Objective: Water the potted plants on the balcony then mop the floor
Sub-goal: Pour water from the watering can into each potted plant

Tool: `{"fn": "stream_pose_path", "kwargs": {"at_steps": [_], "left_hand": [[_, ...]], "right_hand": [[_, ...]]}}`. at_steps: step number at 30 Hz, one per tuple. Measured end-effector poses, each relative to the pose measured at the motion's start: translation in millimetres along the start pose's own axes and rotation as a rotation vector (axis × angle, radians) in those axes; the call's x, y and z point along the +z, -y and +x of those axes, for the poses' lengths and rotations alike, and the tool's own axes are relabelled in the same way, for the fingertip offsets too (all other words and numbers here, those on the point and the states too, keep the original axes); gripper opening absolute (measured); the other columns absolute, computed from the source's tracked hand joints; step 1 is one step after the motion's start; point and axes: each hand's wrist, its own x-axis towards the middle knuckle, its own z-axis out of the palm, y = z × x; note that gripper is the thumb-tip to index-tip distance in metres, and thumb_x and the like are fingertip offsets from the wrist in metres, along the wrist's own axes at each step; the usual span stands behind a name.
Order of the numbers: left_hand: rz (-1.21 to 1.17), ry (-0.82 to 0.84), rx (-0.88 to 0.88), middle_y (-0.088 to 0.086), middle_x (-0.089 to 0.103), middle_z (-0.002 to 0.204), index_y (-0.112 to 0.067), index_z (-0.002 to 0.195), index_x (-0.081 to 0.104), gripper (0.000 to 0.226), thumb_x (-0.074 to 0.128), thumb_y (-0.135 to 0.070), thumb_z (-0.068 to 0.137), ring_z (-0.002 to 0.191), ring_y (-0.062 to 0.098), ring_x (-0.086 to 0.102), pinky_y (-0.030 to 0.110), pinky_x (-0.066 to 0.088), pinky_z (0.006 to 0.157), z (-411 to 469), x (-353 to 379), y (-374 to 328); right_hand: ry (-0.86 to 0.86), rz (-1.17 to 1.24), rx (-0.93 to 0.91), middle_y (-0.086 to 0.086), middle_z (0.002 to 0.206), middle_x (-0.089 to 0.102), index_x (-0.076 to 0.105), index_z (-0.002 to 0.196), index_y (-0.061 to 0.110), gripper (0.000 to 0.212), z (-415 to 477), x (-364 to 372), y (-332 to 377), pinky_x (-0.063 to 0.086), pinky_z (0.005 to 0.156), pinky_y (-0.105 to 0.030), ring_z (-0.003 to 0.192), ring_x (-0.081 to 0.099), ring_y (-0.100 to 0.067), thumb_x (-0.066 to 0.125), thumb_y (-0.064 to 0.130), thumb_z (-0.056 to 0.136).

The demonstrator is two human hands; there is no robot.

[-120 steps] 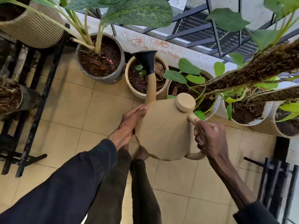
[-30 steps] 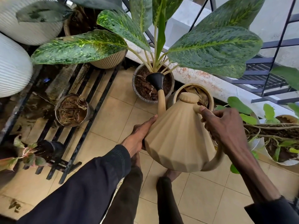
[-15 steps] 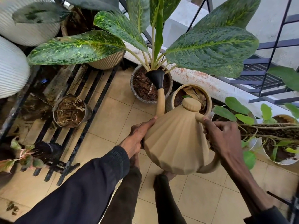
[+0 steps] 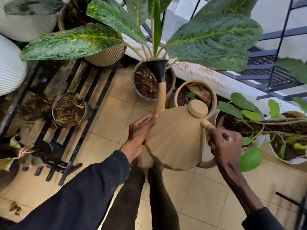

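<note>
Two hands carry the can (image 4: 176, 138), which hangs over the floor (image 4: 108, 113) just in front of the person. The right hand (image 4: 224, 143) is at the can's 3 o'clock, its fingers curled round the top of the handle (image 4: 206, 164). The left hand (image 4: 141, 131) is at 9 o'clock, with straight fingers pressed flat against the ribbed side just below the root of the spout (image 4: 162, 97).

What matters is the can's long axis. It runs from the handle at 5 o'clock up the spout to the black rose (image 4: 157, 68) at 11 o'clock. The rose sits over the soil (image 4: 144, 83) of the grey pot (image 4: 134, 83), inside the rim and near the stems. No stream of water can be made out.

The pour probably turns on tipping along that axis. The right hand would lift at the handle while the left steadies the side, keeping the rose within the rim. The beige pot (image 4: 214, 97) lies at 1 o'clock from the can, nearer the right hand, and a short swing of the spout would reach it.
</note>
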Motion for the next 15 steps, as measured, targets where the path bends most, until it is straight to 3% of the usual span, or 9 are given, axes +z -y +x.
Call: {"fn": "stream_pose_path", "kwargs": {"at_steps": [3, 6, 10, 15], "left_hand": [[-0.032, -0.019, 0.040, -0.012, 0.080, 0.103, -0.027, 0.125, 0.073, 0.061, 0.091, -0.045, 0.070, 0.092, 0.007, 0.076, 0.021, 0.060, 0.067, -3.6, 0.8, 0.4], [-0.063, -0.028, 0.083, -0.014, 0.080, 0.097, -0.024, 0.128, 0.071, 0.062, 0.091, -0.040, 0.071, 0.089, 0.005, 0.076, 0.018, 0.060, 0.066, -6.0, 5.1, -1.1], [-0.077, -0.053, 0.136, -0.017, 0.080, 0.093, -0.023, 0.127, 0.072, 0.063, 0.093, -0.039, 0.070, 0.085, 0.001, 0.076, 0.015, 0.058, 0.063, -9.5, 11.1, -1.4], [-0.113, -0.085, 0.192, -0.013, 0.079, 0.099, -0.026, 0.125, 0.073, 0.063, 0.095, -0.038, 0.067, 0.086, 0.000, 0.076, 0.014, 0.058, 0.062, -10.1, 17.3, 1.4]], "right_hand": [[0.033, 0.005, -0.033, -0.010, 0.048, 0.055, 0.063, 0.054, 0.007, 0.055, 0.2, -5.6, -5.7, 0.038, 0.053, -0.038, 0.047, 0.045, -0.020, 0.057, 0.051, 0.086], [0.066, 0.028, -0.028, -0.010, 0.048, 0.056, 0.064, 0.055, 0.006, 0.054, 2.7, -11.3, -6.7, 0.040, 0.054, -0.039, 0.047, 0.047, -0.021, 0.055, 0.051, 0.085], [0.078, 0.059, -0.041, -0.004, 0.046, 0.056, 0.065, 0.055, 0.007, 0.052, 4.6, -18.7, -10.8, 0.039, 0.054, -0.032, 0.044, 0.046, -0.021, 0.056, 0.050, 0.084], [0.108, 0.078, -0.087, -0.012, 0.046, 0.056, 0.065, 0.056, 0.006, 0.051, 10.2, -24.5, -18.2, 0.040, 0.051, -0.035, 0.043, 0.046, -0.021, 0.058, 0.046, 0.087]]}}
